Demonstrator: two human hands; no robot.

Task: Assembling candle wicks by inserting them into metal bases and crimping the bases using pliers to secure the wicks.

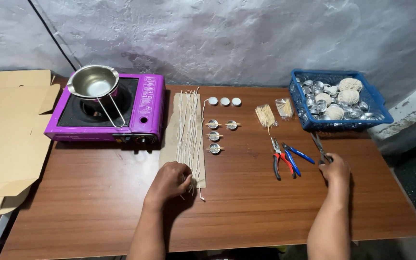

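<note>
Left hand — fingers curled, pinching the near ends of the white wick strings laid in a row on brown paper, wrist flat on the desk; right hand — grip closed around scissors, blades pointing away, beside the pliers, near the blue basket
</note>
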